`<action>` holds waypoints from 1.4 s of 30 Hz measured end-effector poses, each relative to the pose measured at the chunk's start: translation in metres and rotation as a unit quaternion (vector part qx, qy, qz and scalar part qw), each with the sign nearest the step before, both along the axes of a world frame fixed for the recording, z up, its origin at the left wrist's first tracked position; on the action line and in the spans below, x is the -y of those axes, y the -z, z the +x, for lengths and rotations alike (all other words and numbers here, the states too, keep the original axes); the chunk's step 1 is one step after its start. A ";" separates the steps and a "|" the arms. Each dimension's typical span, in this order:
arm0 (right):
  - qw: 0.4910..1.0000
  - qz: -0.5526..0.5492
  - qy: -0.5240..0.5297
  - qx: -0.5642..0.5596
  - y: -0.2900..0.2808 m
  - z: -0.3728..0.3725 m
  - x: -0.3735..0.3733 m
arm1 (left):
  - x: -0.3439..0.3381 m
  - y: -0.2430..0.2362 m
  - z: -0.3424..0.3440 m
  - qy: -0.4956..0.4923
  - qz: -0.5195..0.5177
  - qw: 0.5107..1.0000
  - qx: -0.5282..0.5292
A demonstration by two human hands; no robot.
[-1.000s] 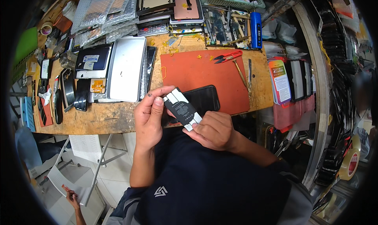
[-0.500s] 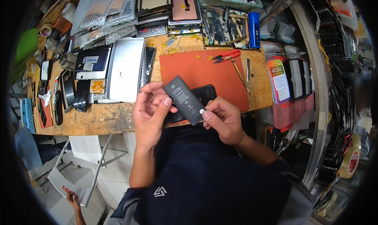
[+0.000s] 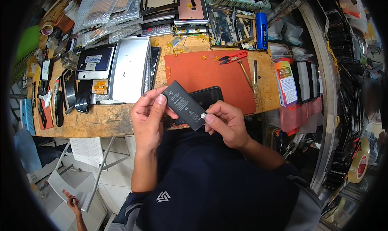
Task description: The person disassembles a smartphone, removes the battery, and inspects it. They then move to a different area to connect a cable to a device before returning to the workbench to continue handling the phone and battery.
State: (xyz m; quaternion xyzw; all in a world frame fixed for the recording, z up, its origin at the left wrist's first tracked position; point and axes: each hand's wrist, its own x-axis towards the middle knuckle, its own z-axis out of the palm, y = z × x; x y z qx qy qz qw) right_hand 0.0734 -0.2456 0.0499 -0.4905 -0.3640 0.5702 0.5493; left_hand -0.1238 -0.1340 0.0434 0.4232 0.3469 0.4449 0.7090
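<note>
A wooden workbench (image 3: 109,124) curves across the upper half of the frame. Bubble-wrapped packages (image 3: 97,13) are stacked on it at upper left. An orange-red mat (image 3: 236,89) covers the upper centre of the frame, and a shallow metal tray (image 3: 128,69) lies just beside it, left of centre. At the frame's centre, the left hand (image 3: 147,120) grasps a flat black phone battery (image 3: 186,106) by its upper-left end, thumb on the printed face and the other fingers bent behind it. The right hand (image 3: 229,126) pinches the lower-right corner between thumb and forefinger, its remaining fingers curled. A black smartphone (image 3: 212,94) rests at the mat's lower edge, partly hidden by the battery, which slants from upper left to lower right with its printed side up. A blue cylindrical tool (image 3: 262,31) stands out at upper right of centre. Below and left of it lie a slim brass-coloured screwdriver (image 3: 245,74) and red-handled snips (image 3: 236,56), close together. Smallest is a round white spot (image 3: 203,115) on the battery, beside the right thumb.
</note>
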 end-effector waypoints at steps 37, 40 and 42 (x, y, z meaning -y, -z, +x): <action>0.866 0.347 0.000 0.360 -0.159 0.069 -0.136 | -0.123 -0.169 0.081 -0.111 0.308 0.941 0.085; 0.832 0.377 0.009 0.407 -0.163 0.069 -0.137 | -0.120 -0.175 0.080 -0.125 0.328 0.933 0.075; 0.824 0.384 -0.005 0.418 -0.159 0.065 -0.143 | -0.125 -0.171 0.075 -0.141 0.338 0.929 0.059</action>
